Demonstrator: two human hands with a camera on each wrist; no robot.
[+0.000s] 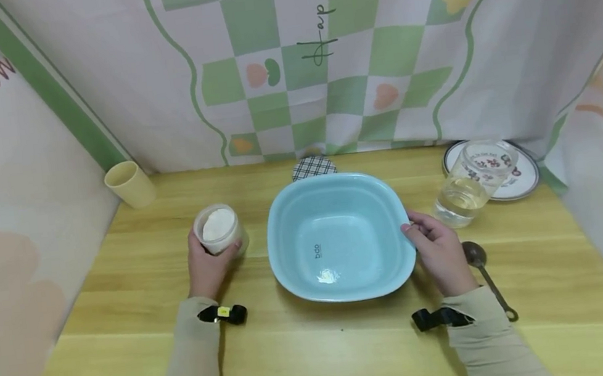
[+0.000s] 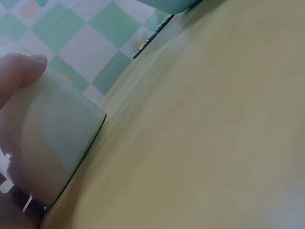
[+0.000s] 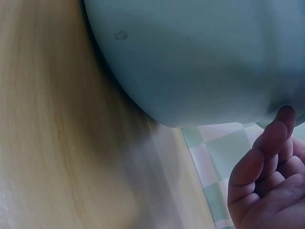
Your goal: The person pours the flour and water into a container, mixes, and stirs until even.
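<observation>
A clear jar (image 1: 221, 237) filled with white powder stands upright on the left of the table. My left hand (image 1: 210, 270) grips it, thumb on the near right side and fingers round the left. The left wrist view shows the jar's wall (image 2: 71, 129) with its base at the tabletop. In the middle is a light blue basin (image 1: 347, 292) with nothing inside. Its right rim is pinched by my right hand (image 1: 435, 248), thumb on top. From the right wrist, the curled fingers (image 3: 245, 167) show below the rim, against the basin's outer wall (image 3: 190, 71).
To the right, a glass (image 1: 459, 198) of pale liquid stands before a patterned white plate (image 1: 526, 175). A dark long-handled spoon (image 1: 489, 275) lies beside my right forearm. At the back are a yellow cup (image 1: 136, 188) and a checked round piece (image 1: 313, 167), partly behind the basin.
</observation>
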